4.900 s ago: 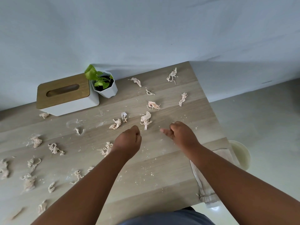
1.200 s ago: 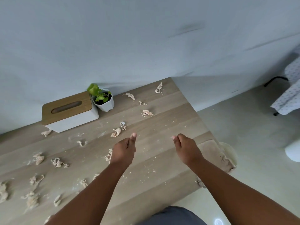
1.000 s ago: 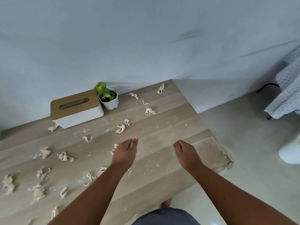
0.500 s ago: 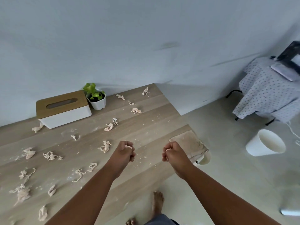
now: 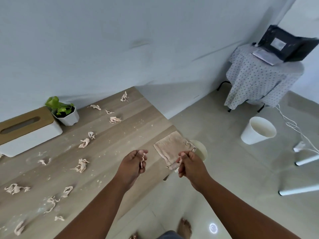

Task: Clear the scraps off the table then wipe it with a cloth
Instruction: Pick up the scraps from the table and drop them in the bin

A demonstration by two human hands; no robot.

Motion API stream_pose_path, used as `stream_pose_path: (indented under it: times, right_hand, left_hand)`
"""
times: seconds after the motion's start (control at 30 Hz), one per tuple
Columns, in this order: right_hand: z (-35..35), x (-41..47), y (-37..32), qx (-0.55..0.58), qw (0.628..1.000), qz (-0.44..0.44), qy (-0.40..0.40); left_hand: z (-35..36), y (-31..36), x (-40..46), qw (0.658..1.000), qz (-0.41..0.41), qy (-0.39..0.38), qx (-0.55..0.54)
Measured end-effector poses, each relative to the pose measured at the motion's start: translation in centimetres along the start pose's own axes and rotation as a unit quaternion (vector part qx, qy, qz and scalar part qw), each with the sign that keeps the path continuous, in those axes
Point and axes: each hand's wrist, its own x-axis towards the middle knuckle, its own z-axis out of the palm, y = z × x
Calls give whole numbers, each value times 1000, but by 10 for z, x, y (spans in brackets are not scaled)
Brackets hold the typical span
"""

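Several pale pink scraps (image 5: 81, 165) lie scattered over the wooden table (image 5: 110, 149). My left hand (image 5: 133, 163) is curled round a few scraps above the table's right end. My right hand (image 5: 189, 163) also grips scraps, held past the table's corner over the floor. A beige folded cloth (image 5: 172, 147) lies at the table's right corner, between and just beyond the two hands. A white bin (image 5: 257, 133) stands tilted on the floor to the right.
A white tissue box with a wooden lid (image 5: 25, 128) and a small potted plant (image 5: 66, 112) stand against the wall. A round stool top (image 5: 201, 150) shows under the cloth corner. A draped side table (image 5: 262, 78), white legs and cables lie to the right.
Both hands closed on scraps and drew back from the tabletop toward the right corner. My view swung right, bringing the bin and side table into sight.
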Motion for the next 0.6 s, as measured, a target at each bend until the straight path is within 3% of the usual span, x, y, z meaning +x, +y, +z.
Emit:
stream_pose_path:
  times: [0.23,0.6]
  right_hand:
    - [-93,17,3,46,995,28,86]
    - [-209,55,28,74,988,103,92]
  left_hand:
    - [94,-7,12,998,-42,4,39]
    - [214,-35,34,983,-108,22,148]
